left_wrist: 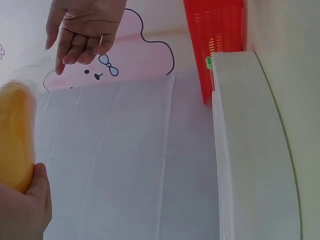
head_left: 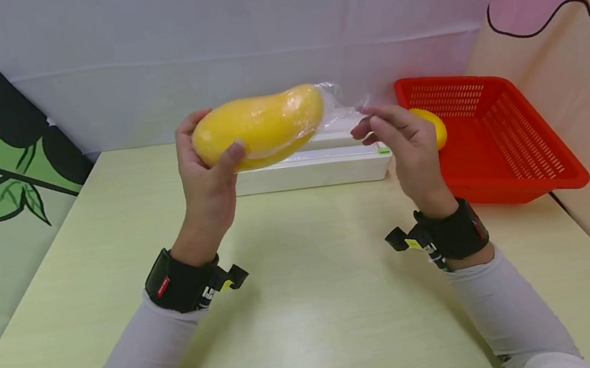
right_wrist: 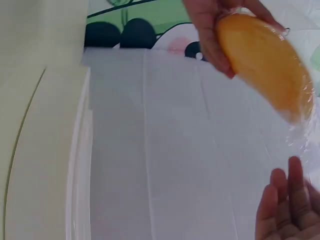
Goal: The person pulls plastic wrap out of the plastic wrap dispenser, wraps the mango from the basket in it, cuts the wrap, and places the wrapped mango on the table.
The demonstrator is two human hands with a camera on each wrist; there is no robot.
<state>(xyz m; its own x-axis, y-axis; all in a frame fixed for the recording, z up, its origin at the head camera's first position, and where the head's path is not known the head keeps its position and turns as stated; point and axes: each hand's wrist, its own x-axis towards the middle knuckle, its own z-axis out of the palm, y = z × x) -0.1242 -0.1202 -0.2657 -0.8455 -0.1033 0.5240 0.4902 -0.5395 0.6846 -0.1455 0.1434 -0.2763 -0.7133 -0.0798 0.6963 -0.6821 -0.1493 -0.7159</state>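
Note:
A long yellow mango wrapped in clear cling film is held up above the table. My left hand grips its left end, thumb across the near side and fingers behind. Loose film trails off the mango's right end. Just beyond that tail is my right hand, its fingers extended and slightly bent, with no grip on the mango. In the left wrist view, the right hand hangs above the wrapped mango, fingers apart from the fruit itself.
Behind the hands lies a long white cling film box with a green piece at its right end. A red basket stands at the right, holding a yellow fruit partly hidden by the right hand. Printed cloth hangs behind the pale table.

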